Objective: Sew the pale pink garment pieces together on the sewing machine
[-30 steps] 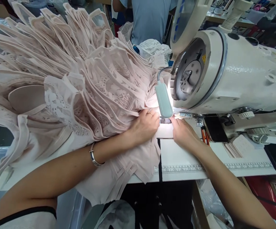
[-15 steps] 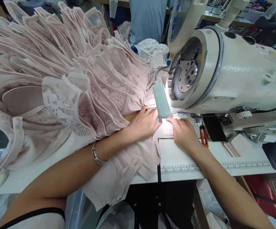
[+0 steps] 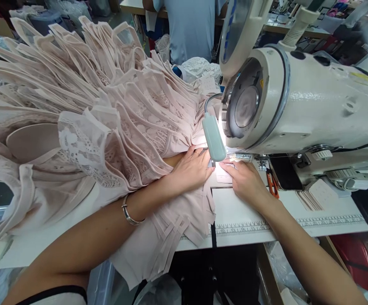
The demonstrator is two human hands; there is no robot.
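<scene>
Beyond the bench (image 3: 244,203) sits a co-worker in a blue shirt (image 3: 190,31), and farther back the room is crowded with other work places. On this white surface, one pale card (image 3: 224,176) lies in strong light, between the two hands and near the machine's sewing point, which the green lamp (image 3: 215,140) partly hides. Right hand (image 3: 246,178) is the nearer one: its fingertips touch the card from the right side, with bent fingers, but I cannot tell if they pinch it or only press it down. Left hand (image 3: 192,169) rests on the cloth to the left, not clenched, fingers a little spread and the thumb pointing toward the card without clearly reaching it. Which way the long axis of the card goes, I cannot judge, because its far edge is partly covered

Under the left forearm and around it spreads a heap of beige garments (image 3: 139,114), soft and folded, with smooth straps, flower lace and one rounded cup. Against this softness, the sewing machine (image 3: 314,106) is hard, glossy and cylindrical. Near the right hand are orange-handled scissors (image 3: 272,186) and, more to the right, a fanned stack of thin cards (image 3: 319,192)
</scene>
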